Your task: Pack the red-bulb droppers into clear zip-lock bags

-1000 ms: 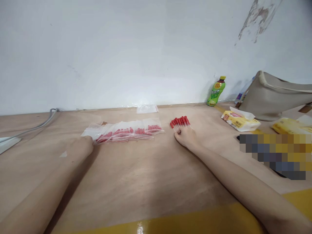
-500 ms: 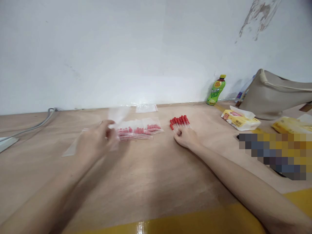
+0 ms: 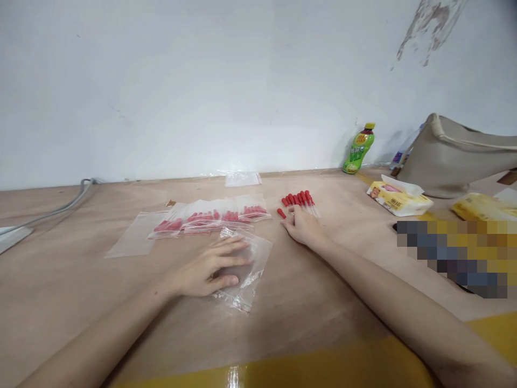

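Note:
Palm down, my left hand (image 3: 214, 264) lies with fingers spread over a clear zip bag (image 3: 258, 258) on the table. Behind it, several zip bags (image 3: 202, 210) with red-bulbed droppers inside lie overlapping in a row. My right hand (image 3: 302, 226) is closed at the front of a row of glass droppers with red rubber bulbs (image 3: 299, 198). Its fingertips pinch one dropper (image 3: 281, 213), set apart to the left of the row; its stem is mostly hidden by the fingers.
Another flat zip bag (image 3: 133, 240) lies at the left, and one more (image 3: 243, 179) by the wall. A green bottle (image 3: 358, 150), a tissue pack (image 3: 399, 199) and a beige bag (image 3: 448, 161) stand at the right. A grey cable (image 3: 68, 206) runs at far left.
My left hand has moved right and toward me, laying the clear zip bag down in front of the filled bags. My right hand has shifted slightly, with one dropper moved left from the row.

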Action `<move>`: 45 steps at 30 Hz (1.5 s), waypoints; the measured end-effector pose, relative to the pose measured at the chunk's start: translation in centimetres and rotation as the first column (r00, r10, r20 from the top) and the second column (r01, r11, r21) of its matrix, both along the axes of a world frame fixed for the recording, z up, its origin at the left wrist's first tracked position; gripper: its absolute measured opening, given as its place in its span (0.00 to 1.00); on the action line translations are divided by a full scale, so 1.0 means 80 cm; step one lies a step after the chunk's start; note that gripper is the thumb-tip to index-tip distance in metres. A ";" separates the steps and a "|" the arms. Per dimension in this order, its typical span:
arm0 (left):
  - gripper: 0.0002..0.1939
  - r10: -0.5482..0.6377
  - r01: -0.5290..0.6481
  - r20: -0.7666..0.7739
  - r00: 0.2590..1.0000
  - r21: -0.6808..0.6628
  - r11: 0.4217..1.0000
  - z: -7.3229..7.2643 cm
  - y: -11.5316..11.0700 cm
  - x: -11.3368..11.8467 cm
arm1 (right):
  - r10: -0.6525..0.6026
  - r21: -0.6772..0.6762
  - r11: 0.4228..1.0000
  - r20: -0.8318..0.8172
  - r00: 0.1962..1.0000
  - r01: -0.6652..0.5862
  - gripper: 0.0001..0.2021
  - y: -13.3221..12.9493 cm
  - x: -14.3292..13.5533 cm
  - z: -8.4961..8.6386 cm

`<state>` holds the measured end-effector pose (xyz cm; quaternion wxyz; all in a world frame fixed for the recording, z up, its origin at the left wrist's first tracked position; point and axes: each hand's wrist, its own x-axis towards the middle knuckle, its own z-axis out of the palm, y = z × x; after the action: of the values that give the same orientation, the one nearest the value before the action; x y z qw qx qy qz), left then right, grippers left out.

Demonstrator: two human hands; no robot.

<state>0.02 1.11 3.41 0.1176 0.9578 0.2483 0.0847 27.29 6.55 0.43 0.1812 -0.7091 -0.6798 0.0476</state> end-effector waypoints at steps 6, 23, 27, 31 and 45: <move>0.24 0.201 -0.208 -0.116 0.973 -0.054 0.977 -0.022 -0.013 0.010 | 0.089 -0.035 0.996 0.161 0.983 -0.084 0.17 -0.009 -0.004 0.007; 0.38 0.658 -0.655 -0.111 0.745 0.065 0.753 -0.034 -0.058 0.044 | -0.187 -0.188 0.690 -0.979 0.079 -0.699 0.07 -0.062 -0.060 0.010; 0.41 0.673 -0.707 -0.316 0.669 0.010 0.707 -0.014 -0.057 0.032 | -0.101 -0.284 0.728 -0.945 0.312 -0.625 0.06 -0.044 -0.041 0.018; 0.44 0.611 -0.714 -0.467 0.639 -0.062 0.698 0.004 -0.038 -0.004 | 0.139 -0.299 0.725 -0.819 0.556 -0.621 0.07 -0.020 -0.009 0.021; 0.28 0.072 -0.069 -0.111 0.991 0.032 0.997 -0.011 -0.018 0.026 | 0.262 0.205 0.953 -0.926 0.271 -0.222 0.24 0.007 0.007 -0.008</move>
<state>2.08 -0.33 2.49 0.0871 0.9532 0.2870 0.0387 27.81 7.10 -0.20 0.5465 -0.4310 -0.5443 0.4683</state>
